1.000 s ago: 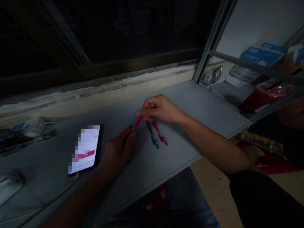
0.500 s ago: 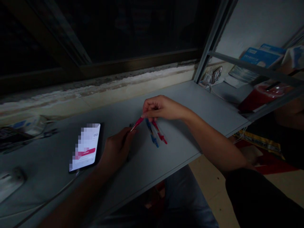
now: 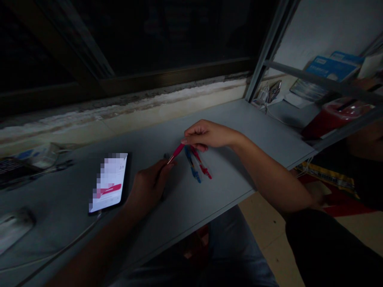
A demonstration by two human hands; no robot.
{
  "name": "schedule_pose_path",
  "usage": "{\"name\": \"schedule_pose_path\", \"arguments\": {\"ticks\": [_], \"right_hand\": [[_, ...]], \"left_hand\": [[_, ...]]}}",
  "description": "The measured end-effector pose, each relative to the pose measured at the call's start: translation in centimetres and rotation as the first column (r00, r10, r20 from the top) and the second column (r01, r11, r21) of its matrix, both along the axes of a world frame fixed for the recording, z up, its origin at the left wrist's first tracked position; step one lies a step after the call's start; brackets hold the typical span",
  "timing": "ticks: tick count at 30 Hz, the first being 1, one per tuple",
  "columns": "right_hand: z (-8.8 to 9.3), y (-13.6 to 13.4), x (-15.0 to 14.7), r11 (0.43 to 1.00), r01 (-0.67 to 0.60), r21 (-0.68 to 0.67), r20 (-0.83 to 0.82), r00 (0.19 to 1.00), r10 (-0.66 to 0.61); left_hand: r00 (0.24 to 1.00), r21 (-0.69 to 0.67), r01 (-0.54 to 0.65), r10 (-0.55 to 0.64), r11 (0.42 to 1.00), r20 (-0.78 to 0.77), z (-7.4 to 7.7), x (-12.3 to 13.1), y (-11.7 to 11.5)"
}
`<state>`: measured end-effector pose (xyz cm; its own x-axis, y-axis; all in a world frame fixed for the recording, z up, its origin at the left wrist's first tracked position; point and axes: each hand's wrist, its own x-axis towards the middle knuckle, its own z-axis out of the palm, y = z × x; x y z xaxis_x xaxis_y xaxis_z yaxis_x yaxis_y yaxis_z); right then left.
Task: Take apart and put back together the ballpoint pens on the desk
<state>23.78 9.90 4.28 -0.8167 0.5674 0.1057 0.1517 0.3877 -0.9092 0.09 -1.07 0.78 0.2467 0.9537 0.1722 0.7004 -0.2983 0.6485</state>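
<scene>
Phone [image 3: 109,183] on grey desk [image 3: 257,127], screen pixelated, nothing readable. Your left hand [image 3: 149,188] curled round slim dark rod [image 3: 162,197]. Pink-red pen-shaped piece [image 3: 176,153] runs diagonally, metal tip down-left at those fingers, upper end pinched by your right hand [image 3: 208,134], shifted slightly right since earlier frame. Blue piece [image 3: 191,169] and red piece [image 3: 203,169] lie just below it, on desk.

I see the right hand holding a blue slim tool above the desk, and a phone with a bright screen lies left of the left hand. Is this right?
Not quite: the head view shows the right hand holding a red slim tool, not a blue one. The blue tool lies on the desk. The phone does lie left of the left hand.
</scene>
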Motion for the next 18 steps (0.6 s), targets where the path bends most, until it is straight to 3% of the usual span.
{"name": "schedule_pose_path", "arguments": {"ticks": [7, 11, 14, 18], "right_hand": [[-0.1, -0.3, -0.3, 0.999, -0.040, 0.011, -0.001, 0.999, 0.040], [-0.5, -0.6, -1.0, 0.988, 0.137, 0.065, -0.026, 0.990, -0.135], [-1.0, -0.7, -1.7, 0.971, 0.237, 0.008, -0.001, 0.972, -0.237], [-1.3, -0.9, -2.0, 0.968, 0.240, -0.068, -0.011, 0.970, -0.242]], "left_hand": [[0.997, -0.077, 0.060, -0.056, 0.995, 0.049, 0.2, 0.4, -0.3], [0.996, 0.075, -0.020, 0.027, 0.997, -0.086, -0.2, 0.0, -0.1], [0.983, 0.202, -0.056, 0.089, 0.978, -0.158, -0.5, -0.1, -0.1], [0.995, 0.120, -0.020, 0.031, 0.993, -0.093, -0.5, 0.1, -0.3]]}}
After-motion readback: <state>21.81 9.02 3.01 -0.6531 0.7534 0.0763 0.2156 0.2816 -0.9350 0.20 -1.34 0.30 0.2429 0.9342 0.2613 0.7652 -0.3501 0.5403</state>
